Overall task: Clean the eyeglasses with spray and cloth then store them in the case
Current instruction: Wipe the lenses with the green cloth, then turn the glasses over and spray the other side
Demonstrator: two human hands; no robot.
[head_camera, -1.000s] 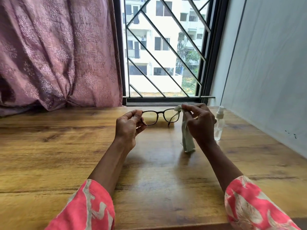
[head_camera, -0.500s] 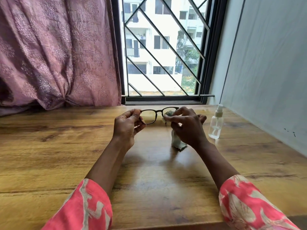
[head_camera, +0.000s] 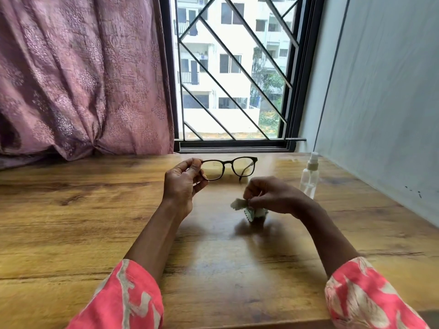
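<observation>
Dark-framed eyeglasses [head_camera: 229,167] are held up above the wooden table [head_camera: 71,233], lenses facing me. My left hand [head_camera: 184,184] pinches their left end between thumb and fingers. My right hand [head_camera: 268,194] is lower and nearer, off the glasses, with fingers closed on a crumpled pale cleaning cloth [head_camera: 249,210] that touches the tabletop. A small clear spray bottle [head_camera: 309,178] with a white nozzle stands upright on the table just right of my right hand. No case is in view.
A pink patterned curtain [head_camera: 78,79] hangs at the back left. A barred window [head_camera: 232,72] is straight ahead beyond the table's far edge. A grey wall [head_camera: 384,103] borders the table on the right.
My right hand came off the right lens and dropped toward the table with the cloth, now bunched up. The left hand kept holding the glasses.
</observation>
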